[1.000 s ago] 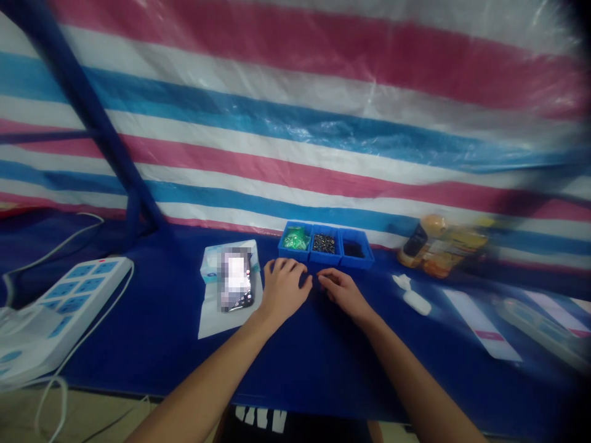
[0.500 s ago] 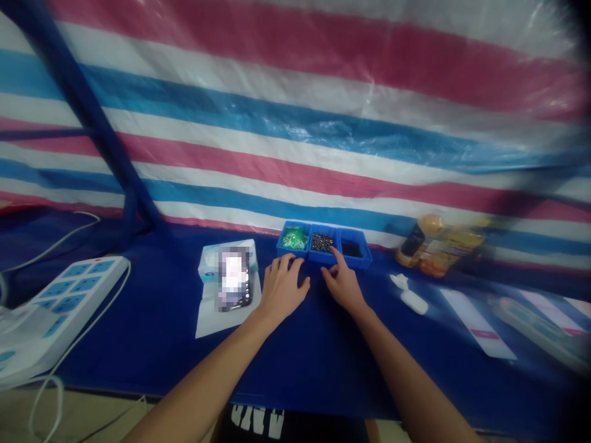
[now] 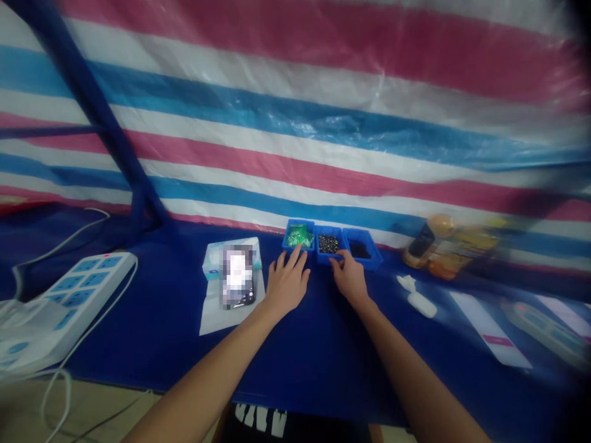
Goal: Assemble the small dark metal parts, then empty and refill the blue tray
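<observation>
Three small blue plastic bins stand side by side at the back of the blue table. The left bin holds green plastic packets. In the middle bin lie small dark, shiny pieces, while the right bin contains black pieces. My left hand is open, fingers spread, with its fingertips at the front of the left bin. My right hand is closed at the front corner of the middle bin, index finger over the rim and thumb in front.
A phone leans on a tissue box at left. A white power strip with cables lies farther left. At right are a white case, a bottle, a yellow pouch and a white card.
My right index finger has gone from pointing outstretched to curling over the bin rim. My left fingers have spread and reached slightly forward. The whole view has shifted a little.
</observation>
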The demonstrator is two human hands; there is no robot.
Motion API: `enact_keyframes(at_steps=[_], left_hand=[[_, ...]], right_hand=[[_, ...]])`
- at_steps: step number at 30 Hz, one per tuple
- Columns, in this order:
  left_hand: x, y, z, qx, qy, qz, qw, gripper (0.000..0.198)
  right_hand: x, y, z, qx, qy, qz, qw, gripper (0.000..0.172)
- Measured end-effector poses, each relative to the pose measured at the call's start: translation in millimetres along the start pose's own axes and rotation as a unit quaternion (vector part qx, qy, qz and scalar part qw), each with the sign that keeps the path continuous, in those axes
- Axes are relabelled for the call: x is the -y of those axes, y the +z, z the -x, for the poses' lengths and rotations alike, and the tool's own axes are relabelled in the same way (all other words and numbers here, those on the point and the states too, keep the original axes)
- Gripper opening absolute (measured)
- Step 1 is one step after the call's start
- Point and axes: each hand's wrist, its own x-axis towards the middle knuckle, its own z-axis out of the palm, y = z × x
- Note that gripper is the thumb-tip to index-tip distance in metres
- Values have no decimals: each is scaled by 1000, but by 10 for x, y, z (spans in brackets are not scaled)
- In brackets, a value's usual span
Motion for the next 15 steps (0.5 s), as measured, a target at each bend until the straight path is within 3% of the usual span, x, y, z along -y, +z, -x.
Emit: enact_keyframes(at_steps=[4, 10, 15], left_hand=[[1, -38, 4, 10, -2, 7, 1000, 48], [-24, -146, 4, -38, -43, 31, 998, 44], [-1, -119, 7, -21, -49, 58, 997, 45]], right_hand=[[61, -95, 50, -21, 9, -4, 1000, 27], [166, -314, 160, -29, 23, -5, 999, 31], [242, -469, 233, -41, 16, -2, 999, 35]])
